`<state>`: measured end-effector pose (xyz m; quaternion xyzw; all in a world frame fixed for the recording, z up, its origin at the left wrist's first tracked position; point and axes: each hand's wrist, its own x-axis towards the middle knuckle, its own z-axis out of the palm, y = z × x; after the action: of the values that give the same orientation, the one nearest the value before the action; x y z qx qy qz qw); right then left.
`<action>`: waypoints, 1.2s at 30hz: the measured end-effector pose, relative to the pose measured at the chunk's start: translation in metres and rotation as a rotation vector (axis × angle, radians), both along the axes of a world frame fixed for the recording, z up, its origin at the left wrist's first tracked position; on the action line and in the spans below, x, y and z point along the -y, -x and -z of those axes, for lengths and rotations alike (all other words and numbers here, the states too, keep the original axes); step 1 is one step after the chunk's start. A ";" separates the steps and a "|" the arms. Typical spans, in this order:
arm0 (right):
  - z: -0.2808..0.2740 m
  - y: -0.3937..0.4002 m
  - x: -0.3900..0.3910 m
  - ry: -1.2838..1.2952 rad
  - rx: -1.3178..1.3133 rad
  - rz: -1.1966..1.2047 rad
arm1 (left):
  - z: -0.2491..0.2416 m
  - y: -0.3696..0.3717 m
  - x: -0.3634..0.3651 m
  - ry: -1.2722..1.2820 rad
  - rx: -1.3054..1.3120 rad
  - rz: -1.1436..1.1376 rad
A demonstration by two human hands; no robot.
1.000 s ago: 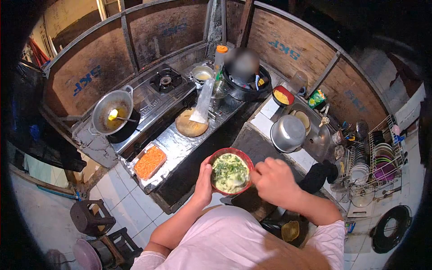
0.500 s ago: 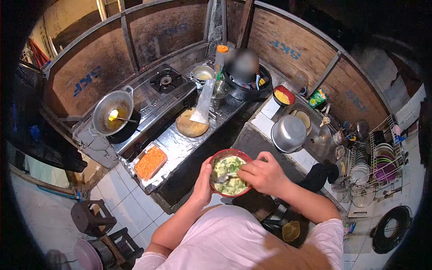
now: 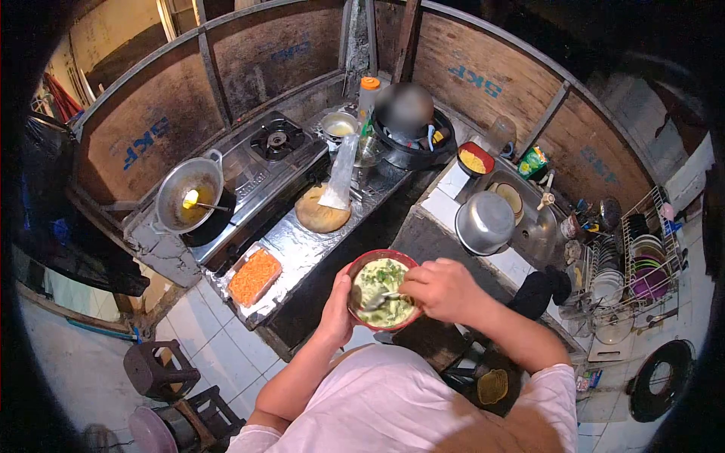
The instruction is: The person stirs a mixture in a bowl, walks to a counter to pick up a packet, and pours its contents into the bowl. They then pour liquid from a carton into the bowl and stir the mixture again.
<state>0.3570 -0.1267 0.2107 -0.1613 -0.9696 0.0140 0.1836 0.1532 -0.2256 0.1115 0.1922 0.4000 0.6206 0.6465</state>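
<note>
A red bowl (image 3: 353,296) is held close in front of my body, with a pale yellow mixture (image 3: 370,281) and chopped green leaves inside. My left hand (image 3: 336,308) grips the bowl's left side, thumb up along the rim. Over the right rim, my right hand (image 3: 444,289) is closed on a metal spoon (image 3: 375,302); its bowl end sits in the mixture and the handle is partly hidden by my fingers. Ahead on the foil-covered counter are a tub of orange shreds (image 3: 254,277) and a round wooden board (image 3: 323,217) with a clear plastic bag (image 3: 340,181) on it.
At left, a wok (image 3: 168,198) with oil and a ladle holding something yellow stands on the gas stove (image 3: 260,170). To the right are a metal pot (image 3: 484,222), a sink (image 3: 538,235), a red bowl of yellow shreds (image 3: 474,160) and a dish rack (image 3: 642,264). Stools (image 3: 160,368) stand lower left.
The spoon has shifted slightly left and down within the bowl, and the mixture's surface looks different, with greens showing toward the far side. My left hand keeps its hold.
</note>
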 end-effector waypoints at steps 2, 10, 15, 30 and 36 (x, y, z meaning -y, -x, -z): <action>-0.017 -0.008 -0.007 -0.014 0.075 0.019 | -0.002 0.000 0.000 0.024 -0.006 0.002; 0.000 0.008 -0.004 -0.028 0.087 0.024 | 0.008 -0.004 0.000 -0.053 -0.046 0.049; -0.036 -0.014 -0.004 -0.122 0.032 0.103 | 0.005 -0.004 0.003 -0.056 -0.067 0.033; 0.008 -0.022 0.028 0.139 -0.047 0.175 | 0.017 0.004 0.005 -0.004 -0.057 -0.006; -0.011 -0.029 0.040 -0.071 0.166 0.121 | 0.014 0.004 0.004 -0.026 -0.056 -0.046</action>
<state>0.3857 -0.1670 0.2213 -0.2134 -0.9698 -0.0447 0.1088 0.1496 -0.2295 0.0978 0.2086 0.4142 0.6346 0.6181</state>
